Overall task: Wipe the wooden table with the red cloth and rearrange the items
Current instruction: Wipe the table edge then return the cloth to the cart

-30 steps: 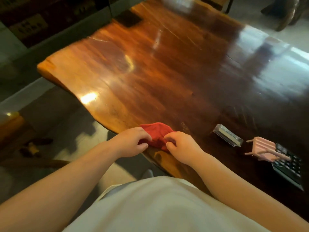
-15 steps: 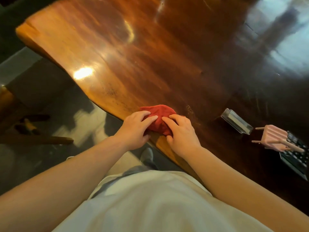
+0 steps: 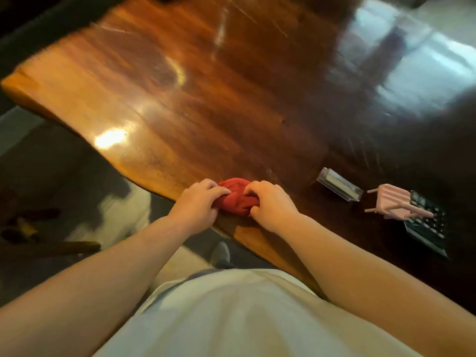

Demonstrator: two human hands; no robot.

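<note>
The red cloth lies bunched into a small wad on the near edge of the glossy wooden table. My left hand grips its left side and my right hand grips its right side, fingers curled into the fabric. To the right on the table lie a clear plastic card case, a pink ribbed holder with thin sticks and a black calculator, the pink holder resting partly on the calculator.
The table's wavy near edge runs from upper left to lower right, with floor and a shoe below it. A dark wooden stool or bench stands on the floor at the left. My white shirt fills the bottom.
Both hands have squeezed the cloth into a tighter wad between them. The view has shifted, so the table's far part shows more than half a second ago.
</note>
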